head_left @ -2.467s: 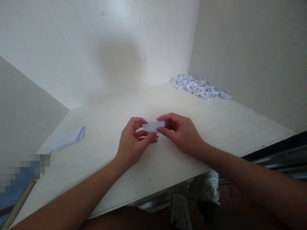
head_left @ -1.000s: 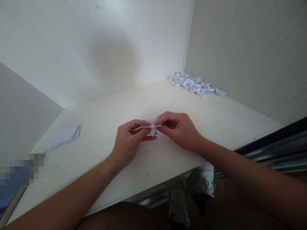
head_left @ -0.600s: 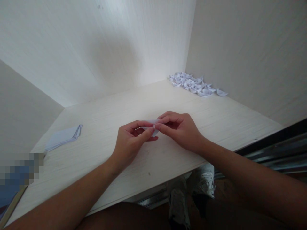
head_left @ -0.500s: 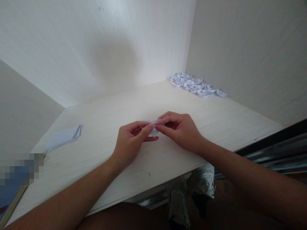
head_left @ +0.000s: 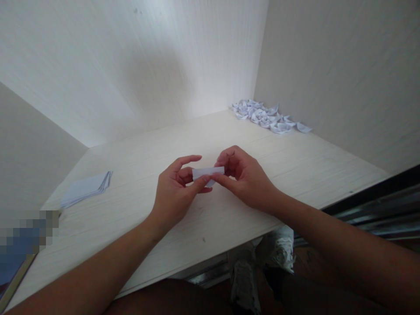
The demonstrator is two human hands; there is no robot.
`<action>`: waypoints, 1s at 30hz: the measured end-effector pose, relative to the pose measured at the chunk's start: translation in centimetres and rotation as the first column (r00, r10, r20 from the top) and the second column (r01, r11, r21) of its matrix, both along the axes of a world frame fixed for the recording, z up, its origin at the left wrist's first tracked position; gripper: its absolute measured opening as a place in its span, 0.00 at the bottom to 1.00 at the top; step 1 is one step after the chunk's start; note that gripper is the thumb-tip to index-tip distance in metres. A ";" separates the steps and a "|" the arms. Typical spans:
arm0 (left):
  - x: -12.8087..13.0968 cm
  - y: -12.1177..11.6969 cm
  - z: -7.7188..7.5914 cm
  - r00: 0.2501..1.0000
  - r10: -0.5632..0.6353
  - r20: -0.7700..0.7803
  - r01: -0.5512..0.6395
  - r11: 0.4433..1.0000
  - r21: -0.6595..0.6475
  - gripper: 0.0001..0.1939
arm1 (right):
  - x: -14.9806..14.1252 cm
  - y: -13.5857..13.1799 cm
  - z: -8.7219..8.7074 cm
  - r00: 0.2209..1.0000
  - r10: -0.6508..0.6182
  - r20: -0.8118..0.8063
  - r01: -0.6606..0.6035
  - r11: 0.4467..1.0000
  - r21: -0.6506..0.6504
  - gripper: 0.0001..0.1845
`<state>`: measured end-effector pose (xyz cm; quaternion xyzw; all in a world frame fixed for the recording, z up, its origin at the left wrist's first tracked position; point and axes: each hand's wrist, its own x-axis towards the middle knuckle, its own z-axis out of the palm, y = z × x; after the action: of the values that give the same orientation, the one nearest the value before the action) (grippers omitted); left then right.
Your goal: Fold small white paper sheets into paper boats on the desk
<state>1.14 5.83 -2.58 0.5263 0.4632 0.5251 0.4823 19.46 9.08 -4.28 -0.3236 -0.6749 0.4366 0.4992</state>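
Between my two hands is a small folded piece of white paper, held above the middle of the table. A straight flap runs along its upper edge, and a narrower part points down below my thumbs. My left hand grips its left end between thumb and fingers, with the index finger lifted off and stretched out. My right hand pinches the right end, thumb in front and curled fingers behind. Both thumb tips nearly meet on the paper's near face.
A stack of flat white paper sheets lies on the white table at the left. Several small folded paper boats are heaped in the back right corner, against the wall. Below the table's front edge, shoes show.
My left index finger has lifted off the paper, and my right fingers have shifted up slightly. More of the paper's long upper flap shows now.
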 end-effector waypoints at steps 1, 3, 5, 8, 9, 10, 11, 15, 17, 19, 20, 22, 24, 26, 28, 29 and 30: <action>0.0 0.0 0.0 1.000 -0.001 -0.005 0.001 1.000 -0.004 0.30 | 0.0 0.0 0.0 1.000 0.002 0.004 -0.002 1.000 -0.010 0.15; -0.1 0.1 -0.1 1.000 0.000 0.002 0.000 1.000 -0.012 0.31 | 0.0 0.0 0.0 1.000 -0.002 0.025 0.003 1.000 -0.017 0.16; -0.1 0.1 -0.3 1.000 0.013 0.028 -0.012 1.000 -0.023 0.33 | 0.0 0.1 0.0 0.997 -0.017 0.072 0.017 1.000 -0.006 0.14; -0.2 0.2 -0.5 0.998 0.031 0.054 -0.028 0.998 -0.049 0.37 | 0.1 0.1 0.1 0.988 -0.026 0.149 0.026 1.000 0.001 0.14; -0.3 0.3 -0.6 0.998 0.031 0.057 -0.028 0.998 -0.055 0.38 | 0.1 0.1 0.1 0.986 -0.023 0.168 0.024 1.000 -0.004 0.14; -0.3 0.3 -0.6 0.998 0.025 0.058 -0.022 0.998 -0.060 0.38 | 0.1 0.1 0.1 0.984 -0.020 0.177 0.022 1.000 -0.011 0.14; -0.3 0.3 -0.6 0.998 0.019 0.055 -0.015 0.998 -0.066 0.39 | 0.1 0.1 0.1 0.984 -0.015 0.178 0.018 1.000 -0.018 0.14; -0.4 0.2 -0.4 0.999 0.007 0.051 -0.001 0.995 -0.098 0.38 | 0.1 0.3 0.0 0.990 0.001 0.141 0.007 0.998 -0.057 0.13; -0.4 0.3 -0.3 0.997 0.008 0.071 0.001 0.993 -0.119 0.39 | 0.2 0.4 0.0 0.992 -0.001 0.129 0.010 0.997 -0.071 0.14; -0.5 0.3 -0.2 0.995 0.017 0.094 -0.003 0.989 -0.149 0.40 | 0.2 0.6 -0.1 0.992 -0.006 0.126 0.016 0.997 -0.079 0.14; -0.5 0.4 -0.1 0.994 0.030 0.103 -0.013 0.986 -0.163 0.40 | 0.3 0.7 -0.2 0.993 -0.008 0.121 0.019 0.996 -0.087 0.14; -0.7 0.7 0.1 0.992 0.062 0.112 -0.041 0.982 -0.183 0.42 | 0.5 0.9 -0.3 0.995 -0.013 0.100 0.024 0.993 -0.114 0.15; -1.0 0.9 0.2 0.990 0.091 0.105 -0.071 0.981 -0.181 0.43 | 0.8 1.2 -0.3 0.997 -0.022 0.070 0.032 0.988 -0.151 0.15; -1.2 1.1 0.3 0.991 0.107 0.086 -0.092 0.983 -0.157 0.42 | 1.3 1.4 -0.3 0.998 -0.037 0.042 0.044 0.981 -0.187 0.16; -1.2 1.1 0.3 0.991 0.116 0.067 -0.108 0.987 -0.115 0.40 | 1.7 1.4 -0.2 0.998 -0.056 0.025 0.060 0.975 -0.215 0.16; -1.1 1.1 0.2 0.992 0.114 0.061 -0.108 0.990 -0.095 0.38 | 1.9 1.5 -0.1 0.998 -0.062 0.022 0.066 0.972 -0.226 0.17; -0.9 1.0 0.1 0.993 0.104 0.058 -0.100 0.992 -0.078 0.37 | 1.9 1.4 -0.1 0.997 -0.067 0.024 0.070 0.970 -0.231 0.17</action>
<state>0.20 6.87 -2.45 0.4670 0.4936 0.5475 0.4883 21.41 10.51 -4.33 -0.4064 -0.6117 0.4923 0.4672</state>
